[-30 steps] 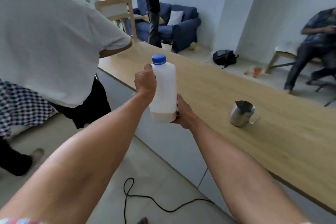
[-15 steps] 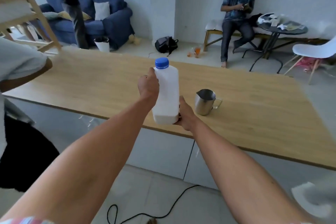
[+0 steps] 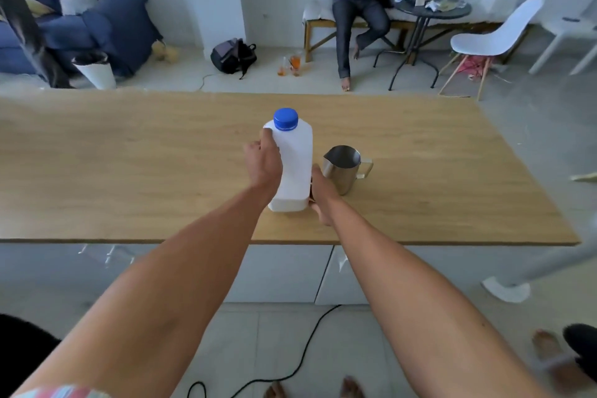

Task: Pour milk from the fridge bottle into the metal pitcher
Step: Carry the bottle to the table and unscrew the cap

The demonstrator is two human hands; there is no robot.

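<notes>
— Grip first: how did you have the milk bottle [image 3: 292,165]?

— Your left hand [image 3: 263,161] was closed round its upper side, thumb near the shoulder; your right hand [image 3: 318,192] cupped the lower right edge by the base. Blue cap [image 3: 285,119] was on.

— What had changed?

— A second earlier you carried it in the air, short of the worktop [image 3: 129,171]. At this moment its base looked set down near the front edge, upright.

— And the metal pitcher [image 3: 344,170]?

— It stood just beside the bottle's right, close behind your right hand, mouth open, handle pointing right. Carrying looked finished; uncapping probably came next, before any pour.
</notes>
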